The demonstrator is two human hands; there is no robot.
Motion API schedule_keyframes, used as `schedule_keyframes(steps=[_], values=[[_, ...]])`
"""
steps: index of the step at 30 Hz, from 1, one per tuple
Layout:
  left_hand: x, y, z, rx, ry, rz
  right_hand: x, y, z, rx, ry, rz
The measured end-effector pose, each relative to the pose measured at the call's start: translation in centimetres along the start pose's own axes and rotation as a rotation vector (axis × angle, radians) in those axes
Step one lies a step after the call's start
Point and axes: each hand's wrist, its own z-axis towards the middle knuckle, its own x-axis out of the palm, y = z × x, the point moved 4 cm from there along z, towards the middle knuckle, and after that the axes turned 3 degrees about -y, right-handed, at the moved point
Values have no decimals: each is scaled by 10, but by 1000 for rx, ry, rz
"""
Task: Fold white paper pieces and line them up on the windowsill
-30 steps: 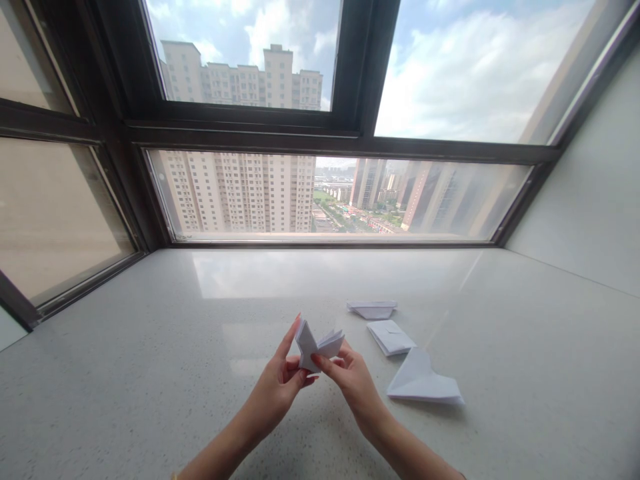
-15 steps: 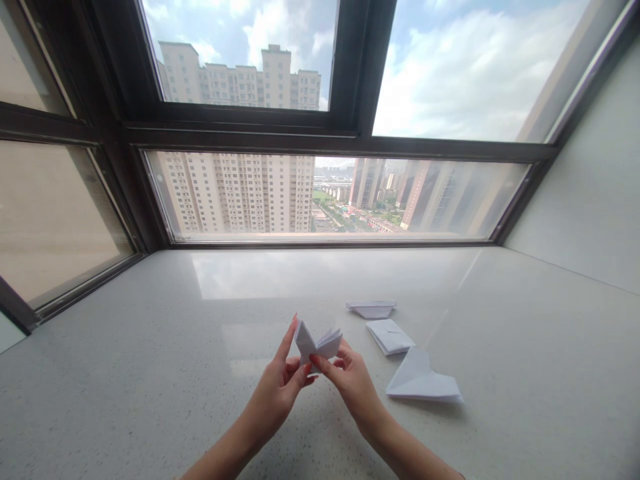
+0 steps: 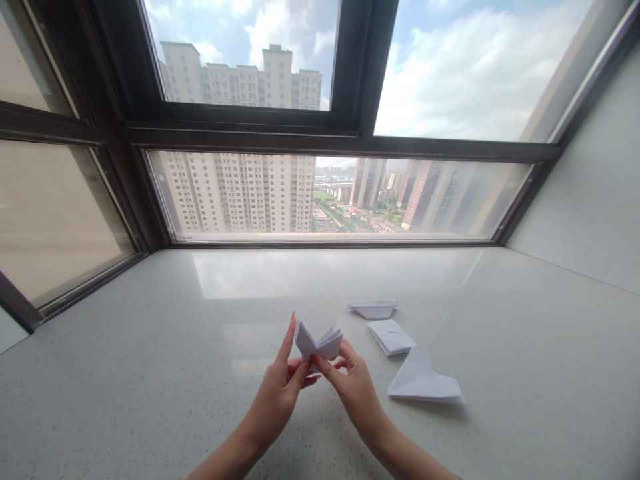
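Between my two hands is a small piece of folded white paper [image 3: 327, 345], its layers fanned upward in a V. My left hand [image 3: 281, 387] is closed on its left side, thumb at the lower front and index finger stretched up along the edge. My right hand [image 3: 354, 380] pinches the lower right part, with the thumb in front and the other fingers behind. Both thumbs nearly meet at the paper's bottom fold. The underside of the paper is hidden by my fingers.
Right of my hands, three folded white paper pieces lie on the speckled white sill [image 3: 165, 373]: a boat-like one [image 3: 373, 309], a flat rectangular one [image 3: 391, 337] and a larger pointed one [image 3: 425, 381]. Dark-framed windows [image 3: 330, 244] rise behind, and a white wall [image 3: 595, 180] stands at right.
Almost nothing differs. The view has shifted very slightly, and both hands keep the same grip on the folded paper.
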Motion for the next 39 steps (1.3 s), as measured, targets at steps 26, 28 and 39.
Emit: schedule_keyframes(steps=[26,28,39], values=[[-10,13,7,-128,-89,-117,2,-11,2,230,37,320],[-11,10,8,-116,-111,-117,5,-9,1,234,74,359],[1,3,0,-183,-83,-380,24,-5,-8,290,255,469]])
